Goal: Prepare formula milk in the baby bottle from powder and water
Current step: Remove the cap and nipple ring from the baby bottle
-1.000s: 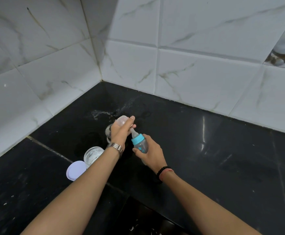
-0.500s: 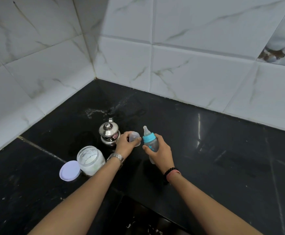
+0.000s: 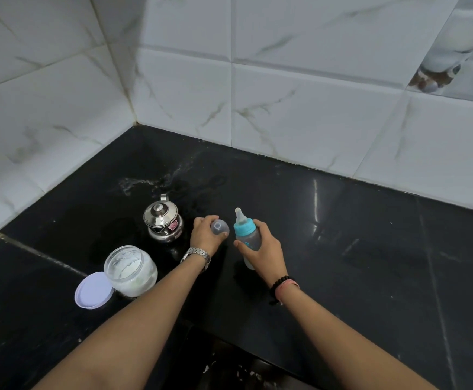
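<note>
A grey baby bottle point(image 3: 248, 237) with a teal collar and a clear teat stands upright on the black counter, and my right hand point(image 3: 266, 253) grips its body. My left hand point(image 3: 205, 235) holds the clear dome cap point(image 3: 219, 228) low over the counter, just left of the bottle. An open glass jar of white powder point(image 3: 129, 270) stands at the left, its pale lilac lid point(image 3: 94, 289) lying beside it. A small lidded steel pot point(image 3: 163, 222) stands behind the jar, next to my left hand.
The black stone counter point(image 3: 342, 249) runs into a corner of white marbled wall tiles point(image 3: 286, 108). A dried white splash marks the counter point(image 3: 133, 182) behind the pot. The counter's front edge lies near the bottom of the view.
My left hand has pulled the clear cap off the teat and lowered it to the counter left of the bottle. My right hand has set the bottle upright.
</note>
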